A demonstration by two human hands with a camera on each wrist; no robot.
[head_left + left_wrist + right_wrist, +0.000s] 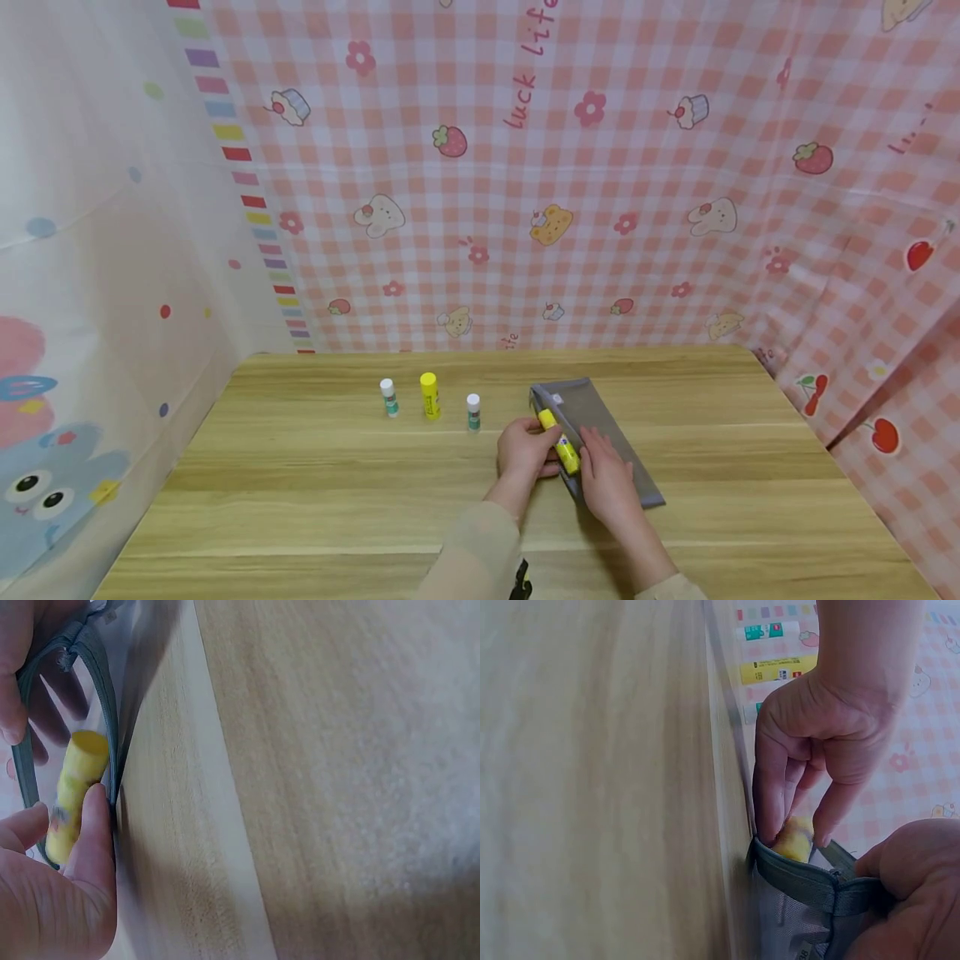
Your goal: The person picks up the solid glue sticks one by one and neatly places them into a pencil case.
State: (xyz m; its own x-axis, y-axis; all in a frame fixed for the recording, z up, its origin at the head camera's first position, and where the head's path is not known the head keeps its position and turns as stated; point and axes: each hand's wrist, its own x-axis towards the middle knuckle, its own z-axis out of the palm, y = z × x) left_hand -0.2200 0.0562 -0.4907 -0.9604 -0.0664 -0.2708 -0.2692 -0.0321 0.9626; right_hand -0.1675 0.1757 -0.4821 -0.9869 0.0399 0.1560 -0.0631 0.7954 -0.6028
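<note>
A yellow glue stick [568,458] lies at the mouth of a grey mesh zip pouch [617,429]. My left hand [521,450] pinches it between thumb and fingers; in the left wrist view the glue stick [73,791] is inside the zip-edged opening. On the pouch's other side, my right hand [609,482] grips the rim, with some fingers inside the mouth and the mouth spread apart. From the right wrist, only a short yellow end of the glue stick [793,841] shows above the pouch's zip edge [799,889].
Left of the pouch, a white-capped glue stick [473,412], a yellow glue stick [430,396] and another white-capped one [390,398] stand upright on the wooden table [300,492]. A pink checked cloth [495,275] hangs behind the table's far edge.
</note>
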